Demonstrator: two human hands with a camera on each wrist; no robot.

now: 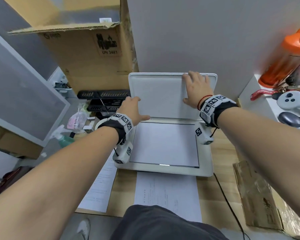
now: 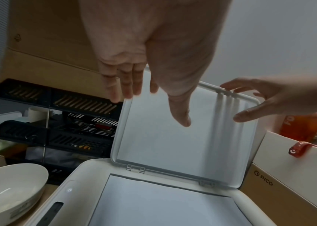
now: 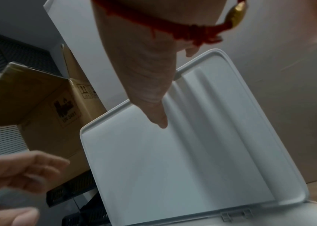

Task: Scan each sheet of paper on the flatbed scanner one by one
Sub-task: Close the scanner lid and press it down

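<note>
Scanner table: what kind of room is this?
Probably a cluttered office or storeroom corner. A flatbed scanner sits on a wooden desk with printed sheets before it, a big cardboard box and black paper trays behind.

Bare forearms wear black wrist straps (image 1: 222, 111) with white marker-tagged camera blocks (image 1: 123, 153), plus a red string bracelet (image 1: 203, 99)

— Room over the glass?
— Yes, my fingers pass freely above the sheet (image 1: 164, 144); the raised lid (image 1: 159, 96) blocks the far side.
— Left?
— Cardboard box (image 1: 87, 54) and black trays (image 1: 104, 96) crowd there.
</note>
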